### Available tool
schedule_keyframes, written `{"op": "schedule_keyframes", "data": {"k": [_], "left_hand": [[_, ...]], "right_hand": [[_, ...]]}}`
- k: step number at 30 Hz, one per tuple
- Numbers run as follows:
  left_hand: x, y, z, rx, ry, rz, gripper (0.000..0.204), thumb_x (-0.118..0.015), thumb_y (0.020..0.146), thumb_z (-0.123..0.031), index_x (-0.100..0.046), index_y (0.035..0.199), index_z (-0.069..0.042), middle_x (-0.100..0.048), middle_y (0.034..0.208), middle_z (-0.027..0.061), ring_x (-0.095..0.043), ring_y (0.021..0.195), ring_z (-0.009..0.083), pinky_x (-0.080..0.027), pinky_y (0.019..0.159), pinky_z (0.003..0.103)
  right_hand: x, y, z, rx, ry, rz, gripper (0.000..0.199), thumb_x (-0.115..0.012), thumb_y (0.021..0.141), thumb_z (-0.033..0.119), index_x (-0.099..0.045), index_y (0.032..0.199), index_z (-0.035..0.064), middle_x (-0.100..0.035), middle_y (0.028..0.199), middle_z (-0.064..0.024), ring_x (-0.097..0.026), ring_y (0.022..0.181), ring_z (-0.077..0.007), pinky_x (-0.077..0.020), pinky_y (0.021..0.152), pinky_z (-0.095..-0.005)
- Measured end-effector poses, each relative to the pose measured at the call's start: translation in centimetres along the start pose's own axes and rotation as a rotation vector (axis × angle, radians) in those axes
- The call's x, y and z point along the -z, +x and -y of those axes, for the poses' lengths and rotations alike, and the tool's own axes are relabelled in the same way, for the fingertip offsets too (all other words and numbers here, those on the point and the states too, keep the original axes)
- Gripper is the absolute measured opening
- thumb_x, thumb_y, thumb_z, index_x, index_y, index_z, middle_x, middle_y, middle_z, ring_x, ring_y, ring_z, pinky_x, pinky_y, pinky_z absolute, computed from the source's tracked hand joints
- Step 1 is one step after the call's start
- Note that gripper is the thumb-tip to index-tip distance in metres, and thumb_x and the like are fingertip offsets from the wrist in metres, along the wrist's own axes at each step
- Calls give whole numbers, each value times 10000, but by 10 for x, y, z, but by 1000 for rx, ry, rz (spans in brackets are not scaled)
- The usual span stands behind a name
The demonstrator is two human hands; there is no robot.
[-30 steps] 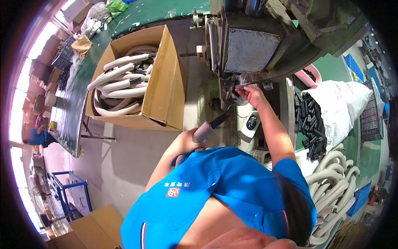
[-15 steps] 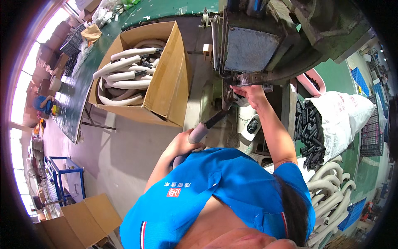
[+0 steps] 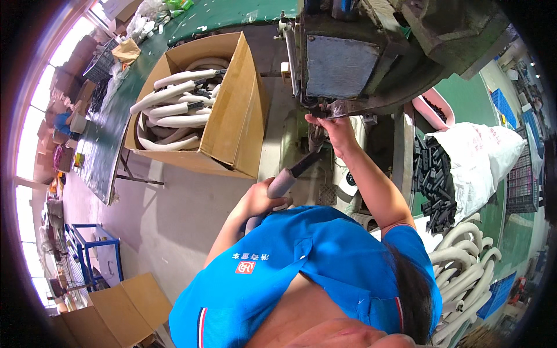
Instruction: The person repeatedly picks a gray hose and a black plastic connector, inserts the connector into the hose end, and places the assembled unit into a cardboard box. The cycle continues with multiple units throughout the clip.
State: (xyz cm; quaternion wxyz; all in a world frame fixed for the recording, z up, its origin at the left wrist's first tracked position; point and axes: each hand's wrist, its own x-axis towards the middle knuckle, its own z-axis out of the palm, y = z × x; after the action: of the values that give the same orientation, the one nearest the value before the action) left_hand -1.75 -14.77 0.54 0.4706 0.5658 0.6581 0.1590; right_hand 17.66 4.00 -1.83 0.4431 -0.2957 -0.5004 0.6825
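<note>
My left hand [image 3: 262,200] is closed around a grey foam-covered tube [image 3: 282,181], held low in front of my blue shirt. The tube's black end [image 3: 306,162] points up toward a large grey-green machine [image 3: 371,64]. My right hand [image 3: 332,129] is raised to the machine's lower edge, with its fingertips at a small metal plate [image 3: 339,107]. What those fingers grip is hidden.
An open cardboard box [image 3: 235,124] of white curved tubes stands to the left on a green table [image 3: 110,145]. To the right lie a heap of black parts [image 3: 432,180], a white sack [image 3: 476,156] and a pile of white tubes [image 3: 464,255]. A blue rack [image 3: 87,255] and cartons stand at lower left.
The view has shifted slightly. Both hands stay where they were, the left on the grey tube and the right at the machine.
</note>
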Motion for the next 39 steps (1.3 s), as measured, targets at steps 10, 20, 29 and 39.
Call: {"op": "schedule_keyframes", "data": {"k": [10,20,29,39], "left_hand": [[9,-2,-16,-161,193,62,489,-746,661,-268,-572,1047,-25,-628,937,212,-615,860,346,-470,738,387],[24,3,-62,-797,664,-435,304,-686,573,-136,-538,836,-95,-557,689,70,-590,625,276,-466,523,390],[6,5,-62,-607,453,-334,383,-711,559,-129,-541,897,-71,-614,768,121,-616,715,338,-503,618,402],[70,12,42,-189,-1408,-521,155,-576,766,-63,-480,889,-59,-452,656,27,-439,548,131,-434,570,297]], "right_hand": [[4,-84,24,167,-712,416,314,-474,948,325,-581,851,47,-559,723,-83,-548,689,-112,-443,627,-287],[-33,-136,76,184,-1033,112,374,-401,961,262,-551,717,21,-530,531,-187,-551,514,-382,-431,466,-441],[-28,-135,73,97,-610,185,377,-369,969,302,-544,811,8,-546,611,-128,-530,526,-251,-425,505,-350],[85,-181,-16,-53,-19,-549,468,-604,866,295,-422,1204,28,-488,1190,-108,-471,1110,-220,-370,968,-341]]}}
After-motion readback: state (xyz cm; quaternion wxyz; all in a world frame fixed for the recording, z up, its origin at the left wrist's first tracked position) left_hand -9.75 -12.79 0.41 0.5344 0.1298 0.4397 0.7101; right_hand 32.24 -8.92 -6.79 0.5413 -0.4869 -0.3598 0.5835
